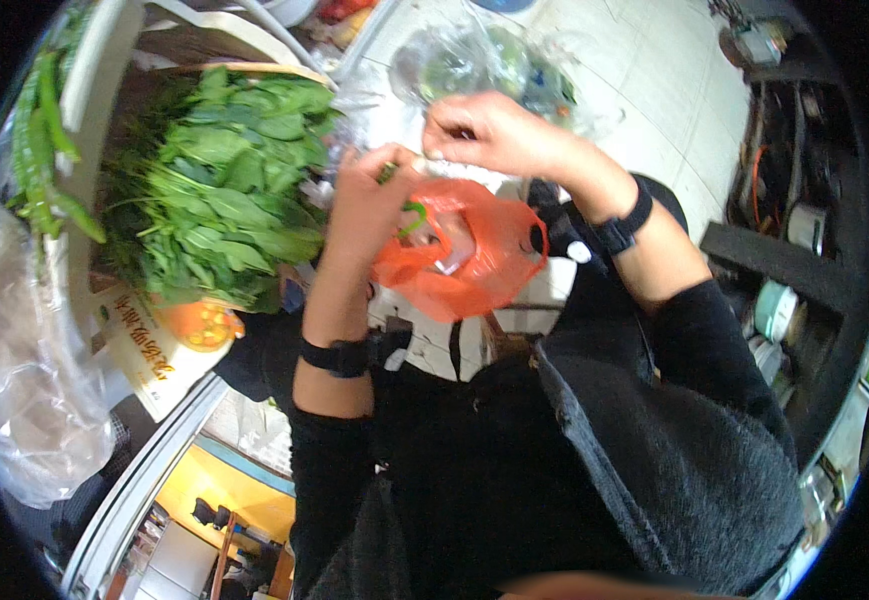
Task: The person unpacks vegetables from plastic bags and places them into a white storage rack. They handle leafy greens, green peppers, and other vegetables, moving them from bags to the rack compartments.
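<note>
My left hand (374, 199) is closed around a thin green stalk or pod (415, 218), whose curved end shows below the palm. A bit of green also shows between its fingers. My right hand (490, 135) is beside it, thumb and fingertips pinched close to the left fingertips. Whether the right fingers hold anything is too blurred to tell. Directly below both hands hangs an orange-red plastic bag (479, 277) with its mouth open. Something pale lies inside. To the left of my left hand is a large heap of leafy greens (239, 180).
Long green peppers (48, 142) lie at the far left, above a clear plastic bag (36, 375). Clear bags of vegetables (494, 64) rest on the tiled floor (644, 82) beyond my hands. A dark shelf (779, 277) with jars is at right. An orange container (201, 324) sits below the greens.
</note>
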`<action>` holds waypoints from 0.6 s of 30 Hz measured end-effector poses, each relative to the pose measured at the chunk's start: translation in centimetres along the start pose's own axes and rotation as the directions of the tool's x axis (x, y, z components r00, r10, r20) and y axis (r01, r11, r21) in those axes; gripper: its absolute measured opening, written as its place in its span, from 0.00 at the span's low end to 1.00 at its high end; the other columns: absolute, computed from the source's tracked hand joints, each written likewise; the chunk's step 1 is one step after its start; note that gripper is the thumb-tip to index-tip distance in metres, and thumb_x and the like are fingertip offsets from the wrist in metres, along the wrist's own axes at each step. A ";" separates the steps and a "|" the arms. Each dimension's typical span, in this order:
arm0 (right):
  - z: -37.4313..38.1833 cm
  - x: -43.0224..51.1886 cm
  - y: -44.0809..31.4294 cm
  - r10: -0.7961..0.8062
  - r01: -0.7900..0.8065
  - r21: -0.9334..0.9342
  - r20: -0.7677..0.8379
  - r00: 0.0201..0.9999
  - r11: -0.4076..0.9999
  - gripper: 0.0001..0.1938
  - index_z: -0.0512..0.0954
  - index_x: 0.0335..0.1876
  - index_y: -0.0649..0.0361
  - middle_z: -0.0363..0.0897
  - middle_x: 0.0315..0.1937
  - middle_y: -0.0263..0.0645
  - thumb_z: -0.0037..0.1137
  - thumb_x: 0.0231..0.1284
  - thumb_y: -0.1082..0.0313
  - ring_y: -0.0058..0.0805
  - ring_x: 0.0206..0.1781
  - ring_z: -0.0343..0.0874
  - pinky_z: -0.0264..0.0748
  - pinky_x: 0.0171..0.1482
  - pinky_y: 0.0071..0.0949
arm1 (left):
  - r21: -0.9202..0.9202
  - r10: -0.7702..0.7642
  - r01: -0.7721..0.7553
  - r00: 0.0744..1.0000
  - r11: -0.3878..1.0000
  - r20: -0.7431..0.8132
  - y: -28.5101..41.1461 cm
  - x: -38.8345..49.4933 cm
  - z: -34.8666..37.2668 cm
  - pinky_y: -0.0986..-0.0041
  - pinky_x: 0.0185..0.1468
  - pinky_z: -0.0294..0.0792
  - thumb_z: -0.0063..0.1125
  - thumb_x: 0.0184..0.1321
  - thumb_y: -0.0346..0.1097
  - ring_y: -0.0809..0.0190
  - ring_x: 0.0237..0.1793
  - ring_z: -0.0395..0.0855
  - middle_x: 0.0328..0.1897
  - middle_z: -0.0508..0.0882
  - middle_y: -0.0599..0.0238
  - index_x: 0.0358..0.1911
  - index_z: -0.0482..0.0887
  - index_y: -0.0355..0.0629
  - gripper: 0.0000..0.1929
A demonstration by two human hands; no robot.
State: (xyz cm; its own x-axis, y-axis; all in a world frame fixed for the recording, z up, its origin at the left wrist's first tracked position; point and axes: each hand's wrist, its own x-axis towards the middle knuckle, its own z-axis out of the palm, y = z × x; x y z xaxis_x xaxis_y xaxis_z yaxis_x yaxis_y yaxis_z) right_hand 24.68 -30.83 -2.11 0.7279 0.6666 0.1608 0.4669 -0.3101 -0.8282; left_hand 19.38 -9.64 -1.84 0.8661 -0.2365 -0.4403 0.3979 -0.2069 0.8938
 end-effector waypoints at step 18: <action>-0.9 -0.5 1.8 0.398 -0.422 0.028 -0.395 0.828 0.906 0.14 0.75 0.51 0.53 0.79 0.41 0.43 0.59 0.59 0.68 0.41 0.42 0.81 0.77 0.46 0.35 | -0.404 0.073 -0.059 0.997 0.913 0.019 1.0 -3.6 2.3 0.82 0.20 0.57 0.56 0.66 0.30 0.78 0.20 0.64 0.26 0.72 0.77 0.37 0.73 0.45 0.05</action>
State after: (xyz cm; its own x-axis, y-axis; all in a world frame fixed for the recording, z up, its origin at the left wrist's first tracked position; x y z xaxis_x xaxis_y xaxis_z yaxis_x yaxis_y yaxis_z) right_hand 25.57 -32.30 -3.19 0.9869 0.1604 0.0159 0.1017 -0.5432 -0.8334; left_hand 15.94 -11.18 0.46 0.8870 -0.2692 -0.3753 0.4342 0.2090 0.8763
